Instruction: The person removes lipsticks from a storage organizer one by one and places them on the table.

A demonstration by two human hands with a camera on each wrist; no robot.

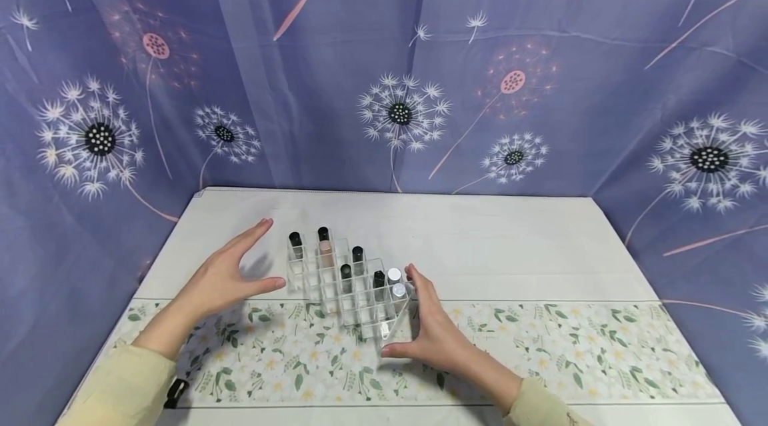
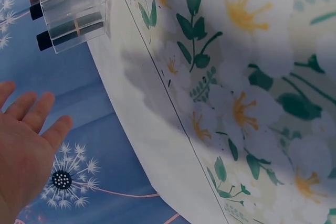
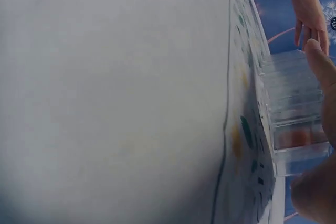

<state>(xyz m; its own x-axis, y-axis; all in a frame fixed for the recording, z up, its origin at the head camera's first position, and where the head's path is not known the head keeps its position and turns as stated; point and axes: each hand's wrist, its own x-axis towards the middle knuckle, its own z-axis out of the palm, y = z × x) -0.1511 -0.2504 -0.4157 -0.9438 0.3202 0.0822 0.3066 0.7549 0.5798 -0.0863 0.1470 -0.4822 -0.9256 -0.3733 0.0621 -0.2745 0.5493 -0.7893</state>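
A clear plastic lipstick organizer [image 1: 360, 299] with stepped rows of square compartments stands slantwise on the table. Several slim cosmetic tubes sit upright in it: black-capped ones such as the tube [image 1: 295, 243] at its left end, and silver-topped ones such as the tube [image 1: 394, 276] at its right. My right hand [image 1: 441, 333] grips the right end, thumb at the front corner and fingers at the back. Off the left end, my left hand [image 1: 225, 279] hovers apart from it, fingers extended and thumb spread. The left wrist view shows the organizer [image 2: 79, 3] beyond those fingers.
The white table [image 1: 510, 239] carries a floral-printed strip [image 1: 576, 353] across its front part. A blue-purple dandelion curtain [image 1: 336, 79] encloses the back and sides. Near the left sleeve lies a small black object [image 1: 175, 393], its kind unclear.
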